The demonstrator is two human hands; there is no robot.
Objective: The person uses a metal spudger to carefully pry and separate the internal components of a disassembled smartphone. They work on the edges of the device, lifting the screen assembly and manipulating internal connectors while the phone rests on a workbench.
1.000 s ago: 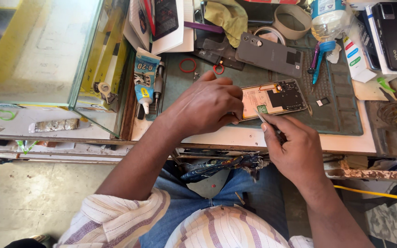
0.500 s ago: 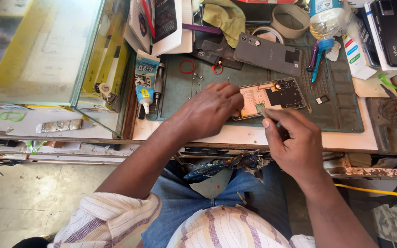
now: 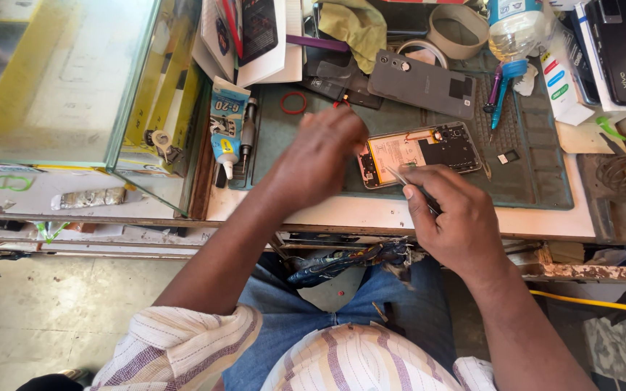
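over the green mat (image 3: 545,181), left hand (image 3: 320,156) fingers curled on the opened phone (image 3: 422,152); right hand (image 3: 458,217) fingers pinching tweezers (image 3: 409,185).

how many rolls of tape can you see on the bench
2, both at the bench's back edge: a wide beige roll and a smaller pale roll beside it, partly behind the grey phone cover. Clutter may hide more.

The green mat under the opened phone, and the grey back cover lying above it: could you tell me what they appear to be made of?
The green mat looks like soft rubber or silicone: matte, with moulded compartments along its edge. The grey back cover seems to be matte plastic, smooth and evenly coloured, though painted metal cannot be ruled out. The opened phone, steadied by the left hand, shows bare circuit boards and a pale, foil-like battery.
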